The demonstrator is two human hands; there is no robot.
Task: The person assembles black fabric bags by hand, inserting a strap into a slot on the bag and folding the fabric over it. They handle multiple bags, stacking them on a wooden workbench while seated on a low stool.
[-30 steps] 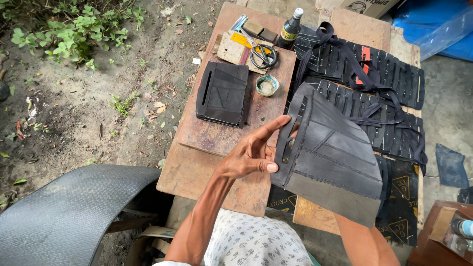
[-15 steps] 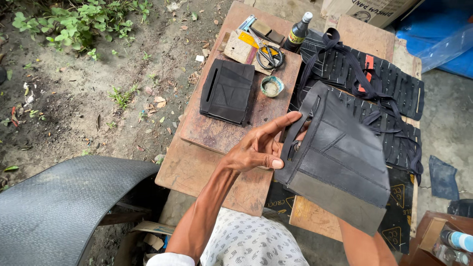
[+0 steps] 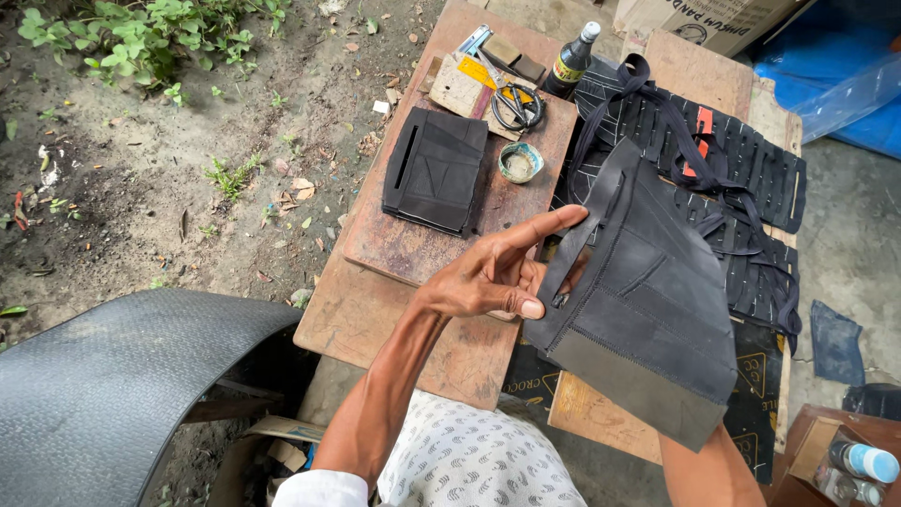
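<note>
We see the left hand (image 3: pixel 493 277) at the centre of the frame, palm turned toward the camera, fingers (image 3: pixel 535 227) stretched out and up to the right, thumb lying across the lower edge of the palm. It is not closed on anything: the forefinger lies along the upper left edge of the black stitched rubber bag (image 3: pixel 643 300), and the thumb tip meets the bag's left edge near a narrow strap. The bag fills the centre right of the frame, tilted, its wide grey hem toward the lower right. The right forearm (image 3: pixel 709 469) rises from the bottom right and passes behind the bag; the right hand itself is hidden, so we cannot tell how it is closed, only that the bag stands on that side with nothing else under it. Behind the hands lies a worn wooden board (image 3: pixel 413 249), and on it, up and left of the left hand, a flat folded black rubber piece (image 3: pixel 436 169). Just right of that sits a small round tin (image 3: pixel 520 161); above it lie scissors (image 3: pixel 518 101) and a dark bottle (image 3: pixel 570 64). Slotted black rubber strips (image 3: pixel 751 160) cover the upper right. A large curved tyre section (image 3: pixel 113 385) occupies the lower left, on bare soil.
</note>
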